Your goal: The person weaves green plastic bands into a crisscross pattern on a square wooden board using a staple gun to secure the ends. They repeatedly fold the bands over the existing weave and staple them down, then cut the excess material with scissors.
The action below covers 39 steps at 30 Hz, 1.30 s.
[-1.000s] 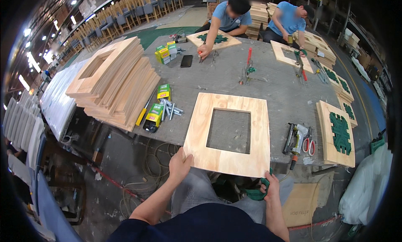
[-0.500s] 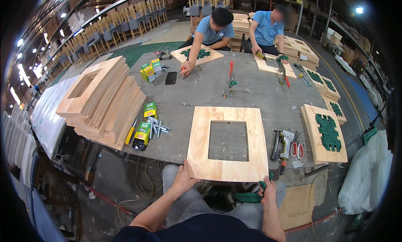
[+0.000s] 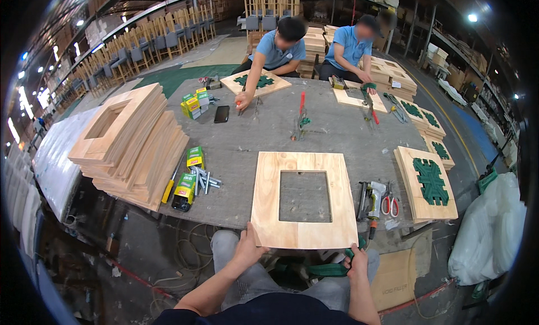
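A square pale plywood frame (image 3: pixel 265 207) with a square opening lies at the table's near edge, its front overhanging my lap. My left hand (image 3: pixel 247 248) grips its near left corner, the fingertips partly hidden beneath the wood. At the near right corner my right hand (image 3: pixel 358 263) is closed on a green webbing strap (image 3: pixel 328 270). The strap runs across my lap, and a short piece of it shows above my fingers beside the corner. Right of the frame lie a nail gun (image 3: pixel 375 200) and red-handled scissors (image 3: pixel 390 204).
A tall stack of wooden frames (image 3: pixel 132 151) stands left, beside green-yellow boxes (image 3: pixel 185 190) and metal staple strips (image 3: pixel 206 182). Frames with woven green webbing (image 3: pixel 431 182) are piled right. Two co-workers in blue (image 3: pixel 281 50) work across the table (image 3: pixel 247 134); a phone (image 3: pixel 222 114) lies near one.
The view has shifted slightly, so the table appears lower and further left. The right co-worker's hands have come together at the green strap on their frame. My grips look unchanged.
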{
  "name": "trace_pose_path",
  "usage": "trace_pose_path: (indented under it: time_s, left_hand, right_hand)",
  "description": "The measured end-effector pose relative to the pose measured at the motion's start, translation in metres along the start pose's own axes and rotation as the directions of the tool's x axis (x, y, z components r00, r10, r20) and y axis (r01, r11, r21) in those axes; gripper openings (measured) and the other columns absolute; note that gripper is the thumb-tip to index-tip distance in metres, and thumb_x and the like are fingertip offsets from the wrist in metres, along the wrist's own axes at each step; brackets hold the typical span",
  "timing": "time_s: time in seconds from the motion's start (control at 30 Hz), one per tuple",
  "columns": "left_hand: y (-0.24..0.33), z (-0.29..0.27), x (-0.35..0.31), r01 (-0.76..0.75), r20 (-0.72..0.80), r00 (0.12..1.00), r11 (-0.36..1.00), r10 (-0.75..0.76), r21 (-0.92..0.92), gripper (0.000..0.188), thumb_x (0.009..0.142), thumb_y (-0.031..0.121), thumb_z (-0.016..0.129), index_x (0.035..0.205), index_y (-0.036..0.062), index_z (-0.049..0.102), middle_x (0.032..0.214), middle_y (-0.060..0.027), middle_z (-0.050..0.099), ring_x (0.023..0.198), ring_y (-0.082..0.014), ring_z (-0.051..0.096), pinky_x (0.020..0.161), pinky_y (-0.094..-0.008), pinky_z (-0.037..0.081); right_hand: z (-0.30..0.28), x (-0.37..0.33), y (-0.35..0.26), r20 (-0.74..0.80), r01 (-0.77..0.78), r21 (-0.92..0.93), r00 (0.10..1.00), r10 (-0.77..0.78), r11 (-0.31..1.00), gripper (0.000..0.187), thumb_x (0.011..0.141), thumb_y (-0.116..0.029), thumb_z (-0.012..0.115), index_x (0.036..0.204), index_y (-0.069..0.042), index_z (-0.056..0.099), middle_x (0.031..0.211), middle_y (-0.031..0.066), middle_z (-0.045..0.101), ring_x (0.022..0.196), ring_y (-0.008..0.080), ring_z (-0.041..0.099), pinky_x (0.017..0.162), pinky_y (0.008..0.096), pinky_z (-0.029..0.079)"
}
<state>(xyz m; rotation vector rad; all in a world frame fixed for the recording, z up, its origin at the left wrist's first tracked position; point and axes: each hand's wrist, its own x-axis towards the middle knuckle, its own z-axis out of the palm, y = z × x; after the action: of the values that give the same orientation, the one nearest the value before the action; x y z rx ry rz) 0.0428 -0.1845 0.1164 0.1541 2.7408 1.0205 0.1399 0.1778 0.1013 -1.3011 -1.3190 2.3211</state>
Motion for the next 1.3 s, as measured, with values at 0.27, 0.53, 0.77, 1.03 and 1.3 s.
trace_pose_path:
  time_s: [0.27, 0.53, 0.77, 1.03, 1.3]
  left_hand:
    - [0.013, -0.024, -0.028, -0.185, -0.218, 0.965, 0.970, 0.148, -0.159, 0.089, 0.087, 0.019, 0.082, 0.159, -0.0005, 0.033, 0.138, -0.0220, 0.053, 0.129, -0.0351, 0.055, 0.107, -0.0425, 0.046]
    - [0.084, 0.001, -0.037, -0.231, 0.215, 0.731, 0.532, 0.647, -0.815, 0.087, 0.095, 0.012, 0.076, 0.165, 0.0089, 0.024, 0.152, -0.0130, 0.049, 0.133, -0.0175, 0.050, 0.112, -0.0336, 0.041]
    - [0.055, -0.005, -0.024, -0.084, 0.369, 0.794, 0.689, 0.483, -0.720, 0.028, 0.105, 0.014, 0.063, 0.130, 0.0008, 0.065, 0.110, 0.0002, 0.072, 0.100, -0.0081, 0.063, 0.088, -0.0265, 0.052]
    - [-0.002, -0.042, 0.096, -0.427, -0.188, 0.882, 0.901, 0.433, 0.073, 0.046, 0.097, 0.008, 0.058, 0.142, 0.0157, 0.062, 0.153, -0.0178, 0.051, 0.144, -0.0381, 0.045, 0.120, -0.0487, 0.034]
    - [-0.009, -0.010, 0.135, -0.395, -0.085, 0.905, 0.898, 0.416, 0.193, 0.057, 0.094, 0.011, 0.062, 0.149, 0.0207, 0.054, 0.164, -0.0144, 0.037, 0.151, -0.0402, 0.035, 0.125, -0.0554, 0.024]
  right_hand:
    - [-0.019, -0.048, 0.004, 0.046, 0.297, -0.026, 0.954, -0.296, 0.954, 0.013, 0.103, -0.013, 0.062, 0.115, -0.006, 0.060, 0.086, 0.0017, 0.064, 0.061, 0.0127, 0.057, 0.053, 0.0283, 0.045]
    - [0.091, -0.119, -0.006, 0.809, 0.846, -0.274, 0.460, -0.366, 0.458, 0.024, 0.094, -0.013, 0.072, 0.114, 0.000, 0.070, 0.095, 0.0102, 0.071, 0.083, 0.0229, 0.067, 0.077, 0.0354, 0.053]
    - [0.145, -0.127, -0.042, 0.868, 0.874, -0.217, 0.376, -0.323, 0.435, 0.023, 0.091, -0.014, 0.074, 0.110, -0.001, 0.074, 0.101, 0.0148, 0.068, 0.097, 0.0294, 0.066, 0.086, 0.0366, 0.053]
    - [0.197, -0.045, -0.092, 0.877, 0.952, -0.239, 0.296, -0.379, 0.190, 0.031, 0.099, -0.016, 0.065, 0.128, -0.004, 0.067, 0.125, 0.0180, 0.069, 0.117, 0.0335, 0.066, 0.098, 0.0394, 0.053]
    - [0.313, 0.114, -0.191, 0.882, 0.908, -0.311, 0.166, -0.441, -0.282, 0.043, 0.104, -0.027, 0.057, 0.140, -0.004, 0.059, 0.137, 0.0202, 0.063, 0.130, 0.0389, 0.058, 0.110, 0.0462, 0.044]
